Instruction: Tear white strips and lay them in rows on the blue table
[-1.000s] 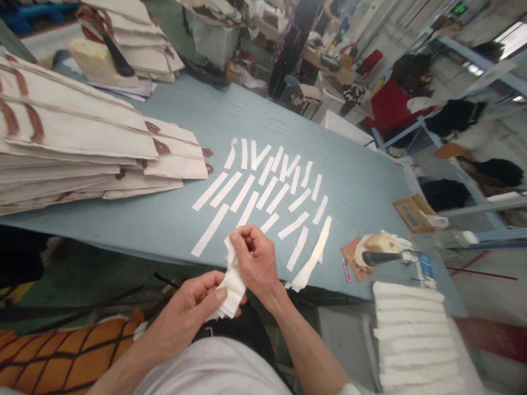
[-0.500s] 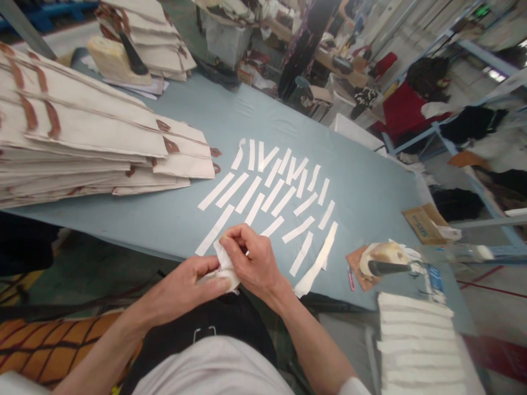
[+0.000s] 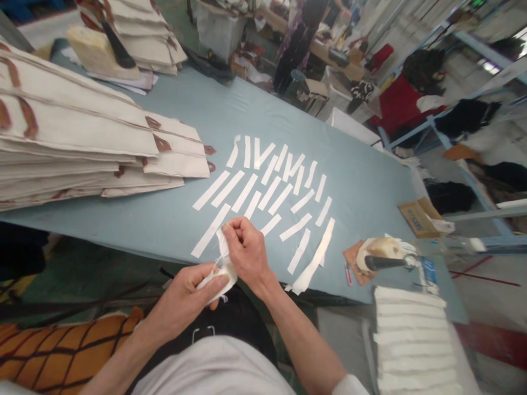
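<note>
My left hand (image 3: 185,293) is closed on a small bundle of white cloth-like strip (image 3: 227,270) with frayed threads, just off the table's near edge. Fingers of my right hand (image 3: 248,253) pinch the upper end of a white piece (image 3: 223,241) that runs up from the bundle. Whether the two are one strip or separate layers I cannot tell. Beyond my hands, several short white strips (image 3: 245,193) lie spread in slanting rows on the blue-green table (image 3: 164,219). A longer cream strip (image 3: 317,255) lies right of my right hand, its lower end at the edge.
Cream fabric pieces with brown tabs (image 3: 82,120) are stacked at left. A yellowish block with a black handle (image 3: 382,255) sits at right, near a pink cutter (image 3: 348,274) and a cardboard box (image 3: 420,216). Folded white strips (image 3: 411,340) hang lower right. A person (image 3: 296,44) stands beyond.
My hands have drawn slightly apart, the left lower and the right a little up, stretching the white piece out of the bundle. The whole view has shifted slightly.
</note>
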`<state>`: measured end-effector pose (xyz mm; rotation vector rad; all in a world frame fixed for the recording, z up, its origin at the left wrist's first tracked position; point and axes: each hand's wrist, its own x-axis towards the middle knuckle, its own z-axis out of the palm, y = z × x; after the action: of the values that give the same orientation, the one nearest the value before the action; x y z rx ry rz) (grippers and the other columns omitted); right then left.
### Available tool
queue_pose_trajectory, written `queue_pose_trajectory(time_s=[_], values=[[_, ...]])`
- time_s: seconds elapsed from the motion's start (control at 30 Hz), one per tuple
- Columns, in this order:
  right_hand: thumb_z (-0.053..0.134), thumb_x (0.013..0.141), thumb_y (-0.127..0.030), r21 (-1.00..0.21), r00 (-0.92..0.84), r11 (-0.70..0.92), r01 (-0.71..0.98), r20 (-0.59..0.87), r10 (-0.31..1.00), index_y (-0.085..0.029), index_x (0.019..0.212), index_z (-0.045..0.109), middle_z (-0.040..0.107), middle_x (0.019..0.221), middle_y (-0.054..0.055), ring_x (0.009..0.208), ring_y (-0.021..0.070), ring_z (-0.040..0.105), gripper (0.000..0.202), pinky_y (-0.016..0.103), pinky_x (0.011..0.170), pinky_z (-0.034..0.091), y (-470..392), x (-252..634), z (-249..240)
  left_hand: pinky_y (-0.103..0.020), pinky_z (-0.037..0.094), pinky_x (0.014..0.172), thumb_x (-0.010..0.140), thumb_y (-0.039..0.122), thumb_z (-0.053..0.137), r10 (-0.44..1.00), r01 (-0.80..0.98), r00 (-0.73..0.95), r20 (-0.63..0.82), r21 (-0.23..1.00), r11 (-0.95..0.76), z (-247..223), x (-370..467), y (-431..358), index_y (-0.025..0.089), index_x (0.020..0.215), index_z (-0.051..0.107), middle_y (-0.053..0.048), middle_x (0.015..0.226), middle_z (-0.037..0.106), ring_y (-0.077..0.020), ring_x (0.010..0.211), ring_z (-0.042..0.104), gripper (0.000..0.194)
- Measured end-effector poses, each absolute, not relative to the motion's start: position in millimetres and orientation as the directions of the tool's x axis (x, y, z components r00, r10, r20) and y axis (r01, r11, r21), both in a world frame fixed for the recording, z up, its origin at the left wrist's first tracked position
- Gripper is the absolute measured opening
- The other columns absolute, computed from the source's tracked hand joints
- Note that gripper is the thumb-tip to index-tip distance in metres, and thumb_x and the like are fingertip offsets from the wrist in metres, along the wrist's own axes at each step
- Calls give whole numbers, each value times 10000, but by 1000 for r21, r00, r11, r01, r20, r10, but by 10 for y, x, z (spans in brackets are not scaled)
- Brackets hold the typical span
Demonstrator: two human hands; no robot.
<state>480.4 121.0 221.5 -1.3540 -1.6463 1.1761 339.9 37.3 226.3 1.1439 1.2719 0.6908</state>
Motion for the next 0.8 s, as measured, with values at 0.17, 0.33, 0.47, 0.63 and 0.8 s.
queue_pose_trajectory(time_s=[0.17, 0.33, 0.47, 0.63, 0.8], values=[[529, 982, -408, -933, -255, 83, 350, -10, 967, -221, 859, 550, 513, 599, -77, 515, 103, 445, 225, 240, 548, 330, 1223, 4834, 2269, -257, 302, 511, 998, 558, 387, 909, 182, 247, -334, 938, 295, 2338, 3391, 372, 225, 647, 461, 58, 585, 426, -123, 529, 373, 490], [534, 976, -405, -903, -279, 165, 398, 52, 959, -223, 834, 553, 525, 616, -69, 536, 109, 465, 231, 247, 571, 330, 1337, 4920, 2113, -273, 261, 524, 1018, 532, 370, 875, 205, 378, -304, 949, 241, 2548, 3493, 207, 242, 600, 319, 69, 533, 324, -118, 517, 328, 512], [526, 989, -436, -913, -108, 66, 402, 24, 994, -220, 810, 533, 497, 591, -78, 529, 107, 443, 281, 246, 562, 319, 1466, 5028, 1993, -261, 292, 505, 1018, 610, 334, 858, 182, 348, -378, 925, 334, 2457, 3482, 87, 243, 621, 378, 62, 532, 371, -123, 504, 362, 543], [546, 954, -487, -960, 58, -45, 277, -30, 998, -208, 818, 540, 417, 583, -92, 514, 98, 381, 311, 237, 506, 283, 1569, 5113, 1954, -252, 353, 548, 1024, 586, 362, 912, 311, 146, -384, 893, 326, 2233, 3337, -5, 228, 625, 463, 43, 560, 466, -139, 536, 451, 546], [546, 931, -525, -968, 254, -68, 242, -5, 967, -187, 851, 576, 411, 611, -86, 537, 102, 375, 348, 243, 523, 319, 1731, 5224, 1890, -251, 372, 542, 983, 592, 459, 907, 364, 131, -401, 870, 332, 2302, 3370, -25, 231, 664, 590, 41, 553, 553, -149, 524, 495, 499]])
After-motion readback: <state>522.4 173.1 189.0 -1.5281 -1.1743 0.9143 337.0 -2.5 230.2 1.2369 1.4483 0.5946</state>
